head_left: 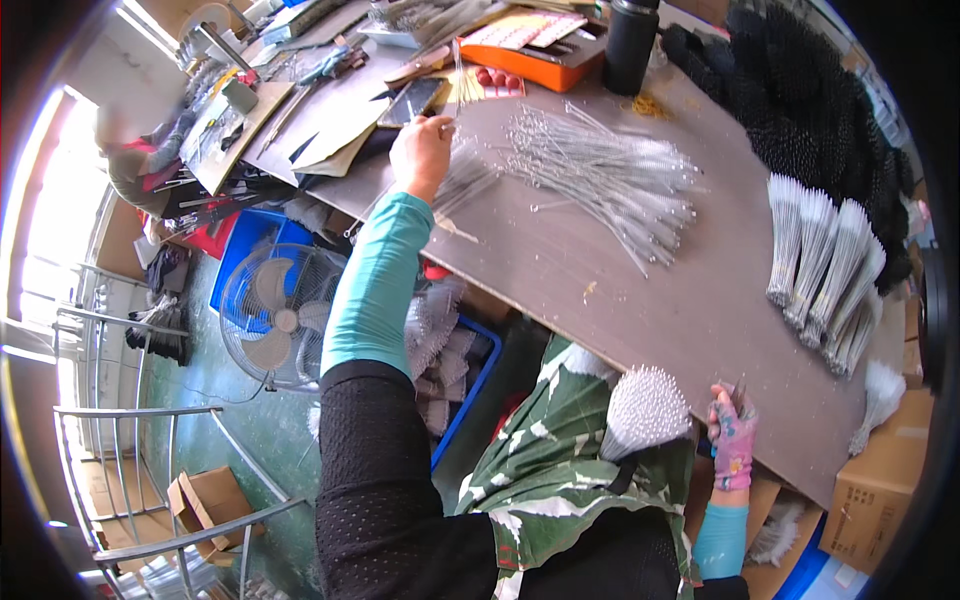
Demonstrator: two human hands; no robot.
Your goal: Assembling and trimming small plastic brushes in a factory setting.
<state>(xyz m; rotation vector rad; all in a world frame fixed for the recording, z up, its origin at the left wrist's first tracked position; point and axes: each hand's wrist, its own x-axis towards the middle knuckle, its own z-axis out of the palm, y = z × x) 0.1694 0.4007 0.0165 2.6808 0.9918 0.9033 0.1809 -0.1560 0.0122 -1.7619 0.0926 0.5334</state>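
The left hand point(420, 152) pinches thin silver wires point(459, 85) near one end, maybe keeping them together. I can't tell whether the right hand point(734, 432) grips anything.

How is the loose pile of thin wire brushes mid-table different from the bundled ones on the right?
The loose wire brush pile is fanned out, with pieces crossing one another; the wire brush bundles are gathered tightly, side by side. The pile lies around the middle of the table, while the bundles lie toward its right side, next to the black brush heap. Both look slender and silvery-white.
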